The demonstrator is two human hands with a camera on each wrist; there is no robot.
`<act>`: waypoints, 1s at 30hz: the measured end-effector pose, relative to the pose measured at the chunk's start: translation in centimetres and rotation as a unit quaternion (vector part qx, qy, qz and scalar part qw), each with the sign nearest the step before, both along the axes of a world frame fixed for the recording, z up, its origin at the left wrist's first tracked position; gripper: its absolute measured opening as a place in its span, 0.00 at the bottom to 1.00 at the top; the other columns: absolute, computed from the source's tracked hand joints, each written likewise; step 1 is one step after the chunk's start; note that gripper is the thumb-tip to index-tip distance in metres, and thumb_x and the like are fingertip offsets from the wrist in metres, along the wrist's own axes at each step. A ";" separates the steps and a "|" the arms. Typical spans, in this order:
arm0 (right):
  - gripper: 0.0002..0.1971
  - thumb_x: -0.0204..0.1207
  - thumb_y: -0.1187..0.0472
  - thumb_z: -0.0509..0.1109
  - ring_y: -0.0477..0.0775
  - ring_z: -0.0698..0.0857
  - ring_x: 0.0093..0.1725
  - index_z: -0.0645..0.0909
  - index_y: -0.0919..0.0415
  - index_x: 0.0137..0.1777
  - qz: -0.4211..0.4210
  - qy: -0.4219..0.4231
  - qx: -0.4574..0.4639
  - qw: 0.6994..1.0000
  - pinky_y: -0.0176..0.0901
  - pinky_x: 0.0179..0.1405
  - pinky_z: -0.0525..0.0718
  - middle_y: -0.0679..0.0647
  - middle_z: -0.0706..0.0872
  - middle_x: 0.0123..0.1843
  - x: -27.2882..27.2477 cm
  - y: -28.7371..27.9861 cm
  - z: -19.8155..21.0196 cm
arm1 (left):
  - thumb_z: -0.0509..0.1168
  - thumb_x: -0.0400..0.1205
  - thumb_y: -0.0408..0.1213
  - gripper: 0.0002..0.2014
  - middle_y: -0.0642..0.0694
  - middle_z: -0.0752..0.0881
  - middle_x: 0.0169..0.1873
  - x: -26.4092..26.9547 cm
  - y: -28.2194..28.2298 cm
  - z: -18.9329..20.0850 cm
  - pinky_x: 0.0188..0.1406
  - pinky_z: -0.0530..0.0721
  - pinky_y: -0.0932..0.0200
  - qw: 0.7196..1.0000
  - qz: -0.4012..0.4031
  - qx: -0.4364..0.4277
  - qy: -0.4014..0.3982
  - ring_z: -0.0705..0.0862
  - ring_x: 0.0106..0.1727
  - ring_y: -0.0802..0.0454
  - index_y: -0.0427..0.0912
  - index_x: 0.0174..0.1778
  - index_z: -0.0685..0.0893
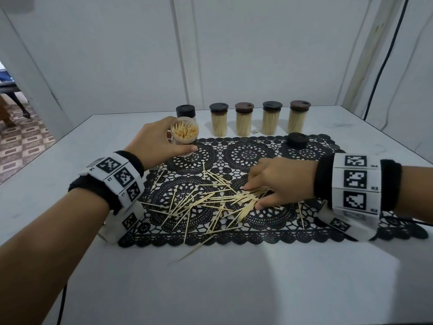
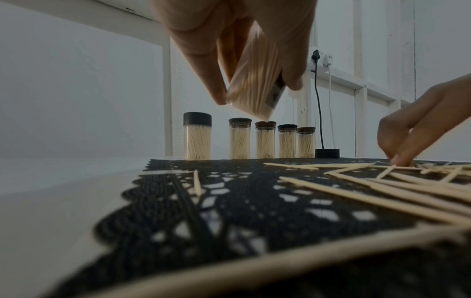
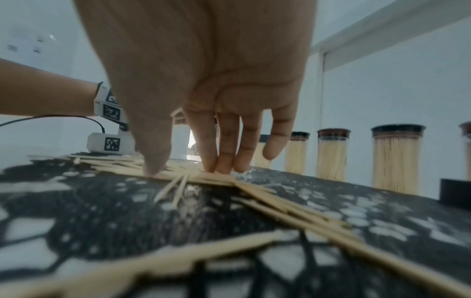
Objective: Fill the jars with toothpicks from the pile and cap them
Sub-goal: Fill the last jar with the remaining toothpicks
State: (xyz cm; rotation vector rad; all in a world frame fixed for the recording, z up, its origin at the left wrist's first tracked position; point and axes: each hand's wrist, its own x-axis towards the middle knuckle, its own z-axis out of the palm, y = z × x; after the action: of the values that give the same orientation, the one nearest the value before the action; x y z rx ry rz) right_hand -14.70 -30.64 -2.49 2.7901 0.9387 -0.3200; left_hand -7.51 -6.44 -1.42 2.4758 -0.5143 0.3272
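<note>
My left hand (image 1: 178,143) grips an open clear jar (image 1: 184,133) of toothpicks, thumb across its front. The left wrist view shows this jar (image 2: 254,76) tilted and lifted off the black lace mat (image 1: 246,153). Loose toothpicks (image 1: 206,202) lie scattered over the mat's near half. My right hand (image 1: 252,196) is down on the pile's right side, its thumb and fingertips (image 3: 221,167) pressing on a bunch of toothpicks (image 3: 198,177) that lies flat between them. A loose black cap (image 1: 297,140) sits on the mat's far right.
Several capped jars full of toothpicks stand in a row along the far edge of the white table (image 1: 234,277), from a black-capped one (image 1: 185,110) behind the held jar to the rightmost (image 1: 299,118). A black cable (image 1: 384,57) hangs down the right wall.
</note>
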 end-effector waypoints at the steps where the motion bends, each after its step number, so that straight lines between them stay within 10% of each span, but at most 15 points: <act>1: 0.25 0.78 0.44 0.62 0.49 0.70 0.65 0.72 0.50 0.73 0.006 -0.002 -0.007 1.000 0.45 0.66 0.72 0.48 0.75 0.66 0.0 0.1 0.0 | 0.76 0.69 0.50 0.29 0.53 0.82 0.50 0.0 0.0 0.0 0.50 0.71 0.64 1.000 0.000 -0.001 0.000 0.79 0.54 0.55 0.45 0.64 0.79; 10: 0.11 0.82 0.56 0.59 0.43 0.76 0.53 0.79 0.57 0.58 0.022 0.006 0.021 1.000 0.29 0.53 0.72 0.50 0.78 0.59 -0.5 0.7 -0.6 | 0.76 0.69 0.50 0.29 0.55 0.81 0.49 0.3 0.2 -0.1 0.39 0.68 0.77 1.000 -0.002 0.006 -0.006 0.78 0.52 0.57 0.45 0.64 0.78; 22: 0.02 0.81 0.61 0.60 0.47 0.77 0.48 0.72 0.53 0.47 0.048 0.021 -0.027 0.998 0.33 0.45 0.70 0.52 0.82 0.53 0.1 1.3 -0.3 | 0.76 0.70 0.48 0.28 0.55 0.81 0.48 0.3 0.2 -0.1 0.38 0.70 0.76 1.000 -0.008 -0.005 -0.001 0.78 0.53 0.57 0.45 0.64 0.78; 30: 0.07 0.78 0.60 0.61 0.54 0.81 0.53 0.79 0.58 0.53 0.046 0.020 -0.044 0.998 0.47 0.57 0.80 0.54 0.82 0.53 0.4 1.7 -0.5 | 0.76 0.69 0.49 0.29 0.54 0.81 0.50 0.3 0.2 -0.1 0.50 0.72 0.65 1.000 -0.011 -0.009 0.002 0.79 0.55 0.56 0.44 0.65 0.78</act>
State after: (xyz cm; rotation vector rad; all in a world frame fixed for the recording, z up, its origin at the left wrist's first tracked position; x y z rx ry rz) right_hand -14.34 -28.89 -2.97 2.6605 1.0330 -0.3941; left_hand -7.25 -6.21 -1.48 2.4514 -0.5342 0.3178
